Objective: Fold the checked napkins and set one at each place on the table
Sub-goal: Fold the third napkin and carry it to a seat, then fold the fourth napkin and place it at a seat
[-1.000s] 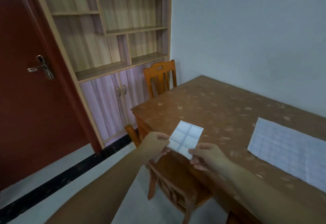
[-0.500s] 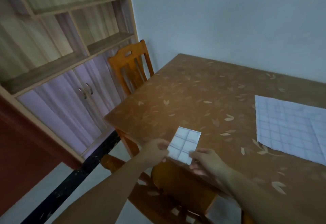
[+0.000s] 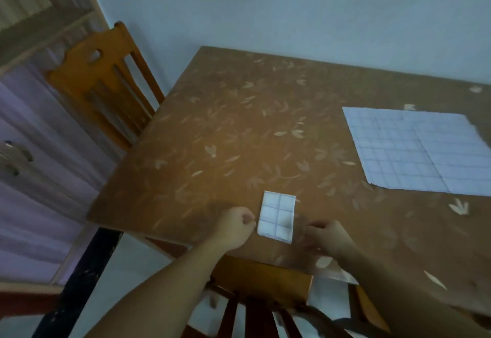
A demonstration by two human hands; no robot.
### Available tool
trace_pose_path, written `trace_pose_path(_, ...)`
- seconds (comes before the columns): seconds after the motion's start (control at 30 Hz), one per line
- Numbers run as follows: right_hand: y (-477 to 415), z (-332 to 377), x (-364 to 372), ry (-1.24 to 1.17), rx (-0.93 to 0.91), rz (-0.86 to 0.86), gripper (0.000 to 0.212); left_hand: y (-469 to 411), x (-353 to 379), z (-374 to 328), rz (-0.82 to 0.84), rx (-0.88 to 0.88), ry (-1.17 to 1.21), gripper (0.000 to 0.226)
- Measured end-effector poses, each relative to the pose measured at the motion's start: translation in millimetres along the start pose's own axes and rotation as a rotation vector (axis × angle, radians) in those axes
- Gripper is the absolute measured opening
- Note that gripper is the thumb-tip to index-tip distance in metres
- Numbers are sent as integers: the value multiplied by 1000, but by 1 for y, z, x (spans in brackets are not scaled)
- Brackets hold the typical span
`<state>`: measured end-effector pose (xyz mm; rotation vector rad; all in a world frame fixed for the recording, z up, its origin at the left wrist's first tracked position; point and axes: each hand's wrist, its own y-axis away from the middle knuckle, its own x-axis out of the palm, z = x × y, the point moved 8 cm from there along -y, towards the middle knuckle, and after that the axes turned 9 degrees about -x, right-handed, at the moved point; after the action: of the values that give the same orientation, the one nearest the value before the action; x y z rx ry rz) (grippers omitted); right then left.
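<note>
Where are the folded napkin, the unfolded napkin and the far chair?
folded napkin [image 3: 277, 216]: head view, middle of its top face.
unfolded napkin [image 3: 414, 151]: head view, middle of the cloth.
far chair [image 3: 75, 69]: head view, top rail of its backrest.

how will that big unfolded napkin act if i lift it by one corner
Probably floppy: the unfolded napkin lies flat and thin, with crease lines. Likely light, so a push may slide or wrinkle it on the smooth table.

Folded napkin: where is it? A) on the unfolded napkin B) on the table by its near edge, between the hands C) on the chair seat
B: the folded napkin lies on the table by its near edge, between the left hand and right hand, apart from the unfolded napkin.
</note>
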<state>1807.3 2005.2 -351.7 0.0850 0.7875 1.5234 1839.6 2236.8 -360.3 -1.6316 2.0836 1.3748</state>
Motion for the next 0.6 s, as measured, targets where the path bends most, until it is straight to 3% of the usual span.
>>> trace_pose_path(0.13,5,-6,-42,0,-7,-86,19,-15,-10,-53,1,128,-47,21)
trace_pose_path(0.37,-7,-6,-158,-1,-58,-244,12,-16,21,-208,-3,379,-46,15)
trace_pose_path(0.6,-54,-39,-281,128,-99,-310,11,-39,102,-312,-32,429,-114,18)
